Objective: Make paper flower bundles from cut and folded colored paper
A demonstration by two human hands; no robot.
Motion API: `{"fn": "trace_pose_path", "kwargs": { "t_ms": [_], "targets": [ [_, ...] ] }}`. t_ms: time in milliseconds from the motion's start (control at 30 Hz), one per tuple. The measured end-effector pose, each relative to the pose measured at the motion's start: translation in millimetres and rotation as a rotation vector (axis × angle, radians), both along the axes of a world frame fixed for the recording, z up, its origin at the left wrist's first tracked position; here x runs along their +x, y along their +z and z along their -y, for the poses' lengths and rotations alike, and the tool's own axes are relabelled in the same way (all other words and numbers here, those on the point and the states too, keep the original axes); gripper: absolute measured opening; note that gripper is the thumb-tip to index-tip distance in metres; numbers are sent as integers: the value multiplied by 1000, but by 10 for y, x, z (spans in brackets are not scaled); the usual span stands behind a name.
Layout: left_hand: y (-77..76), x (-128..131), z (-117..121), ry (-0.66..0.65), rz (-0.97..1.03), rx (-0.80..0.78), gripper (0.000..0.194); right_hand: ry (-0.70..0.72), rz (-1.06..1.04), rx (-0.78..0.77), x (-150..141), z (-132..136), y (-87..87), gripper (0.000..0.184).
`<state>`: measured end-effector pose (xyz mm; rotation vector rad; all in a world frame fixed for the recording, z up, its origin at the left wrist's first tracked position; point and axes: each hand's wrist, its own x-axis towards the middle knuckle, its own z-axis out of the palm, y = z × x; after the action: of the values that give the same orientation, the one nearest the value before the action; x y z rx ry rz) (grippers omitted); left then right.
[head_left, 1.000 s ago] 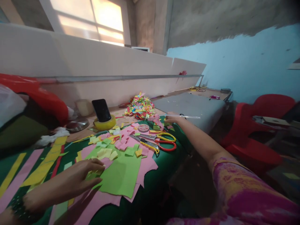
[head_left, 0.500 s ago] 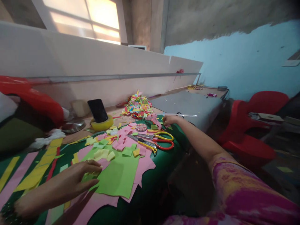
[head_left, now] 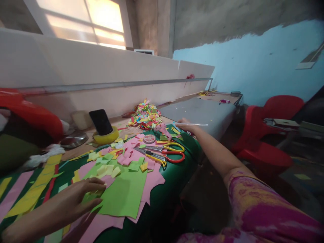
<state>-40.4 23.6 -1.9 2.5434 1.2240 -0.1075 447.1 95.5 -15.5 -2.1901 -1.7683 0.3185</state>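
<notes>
My left hand (head_left: pixel 87 194) rests low over a sheet of light green paper (head_left: pixel 124 195), thumb apart from the fingers, with small green pieces under and between them. Larger pink paper (head_left: pixel 154 184) lies beneath. My right hand (head_left: pixel 187 126) reaches to the far side of the green surface, beside a pink glue gun (head_left: pixel 162 130). A clear thin stick (head_left: pixel 201 125) shows across that hand; its fingers are mostly hidden, so any hold is unclear. Between the hands lie yellow- and red-handled scissors (head_left: pixel 174 152), a yellow-handled cutter (head_left: pixel 157 158) and a round pink-and-white disc (head_left: pixel 149 138).
A heap of colourful paper scraps (head_left: pixel 145 114) stands against the white partition. A phone (head_left: pixel 100 122) leans in a yellow tape roll (head_left: pixel 106 135), near a metal dish (head_left: pixel 74 140). Paper strips (head_left: pixel 35 189) lie at left. Red chairs (head_left: pixel 263 152) stand at right.
The view has swung slightly right, so things appear shifted left. My right hand has turned and its fingers have shifted near the glue gun. My left hand stays on the green paper.
</notes>
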Motion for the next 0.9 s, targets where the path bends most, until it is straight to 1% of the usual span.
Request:
{"fn": "trace_pose_path", "kwargs": {
  "t_ms": [67, 133, 233, 367, 533, 600, 700, 767, 833, 900],
  "targets": [
    [-18, -2, 1, 3, -4, 4, 53, -100, 84, 9, -23, -1, 33, 34],
    [-44, -14, -4, 2, 7, 8, 51, -150, 163, -4, -57, -4, 45, 29],
    [-66, -25, -11, 11, 3, 4, 52, -136, 254, -55, -115, -7, 10, 22],
    [-45, -3, -6, 21, -43, -5, 58, -113, 354, -105, -177, -10, -52, 33],
    [-54, -2, -10, 39, -65, -11, 62, -146, 418, -115, -240, 16, 2, 35],
    [-75, -15, -14, 48, -57, -7, 62, -101, 426, -140, -262, 51, 28, 36],
    [-84, -17, -10, 43, -47, 0, 61, 52, 418, -189, -292, 117, 28, 40],
    [-69, -5, -1, 38, -34, 3, 59, 134, 416, -189, -315, 149, 4, 45],
    [-49, 8, 7, 31, -9, 8, 56, 165, 415, -166, -340, 162, -31, 45],
    [-35, 12, 12, 16, 5, 8, 54, 155, 406, -130, -355, 153, -68, 37]
  ]
}}
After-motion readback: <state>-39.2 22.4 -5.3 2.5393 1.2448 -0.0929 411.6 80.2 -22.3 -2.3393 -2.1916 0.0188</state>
